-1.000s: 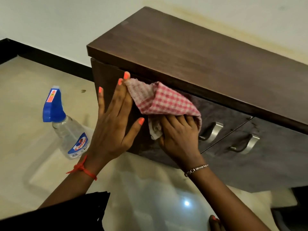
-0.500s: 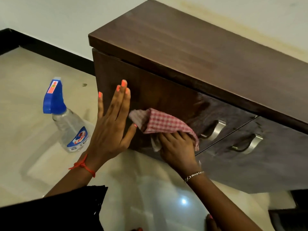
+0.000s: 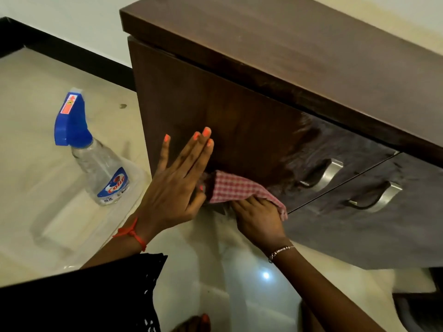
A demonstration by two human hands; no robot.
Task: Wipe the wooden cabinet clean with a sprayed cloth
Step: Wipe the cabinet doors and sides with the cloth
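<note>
Home interior, dark wooden cabinet (image 3: 275, 75) with metal handles (image 3: 326, 173), glossy tiled floor (image 3: 36, 178), black skirting, plain wall

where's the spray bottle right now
In the head view the spray bottle stands on the floor at the left, beside the cabinet and just beyond the left hand.

Glossy wood cabinet (image 3: 239, 121), checked cloth (image 3: 236, 189), brushed-metal handles (image 3: 328, 172).

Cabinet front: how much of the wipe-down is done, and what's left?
Done: the left door's wiped part looks dark and glossy. In hand: the right hand presses the checked cloth near its bottom edge; the left hand rests flat. Left: the hazy streaks round its handle and the right door.
</note>
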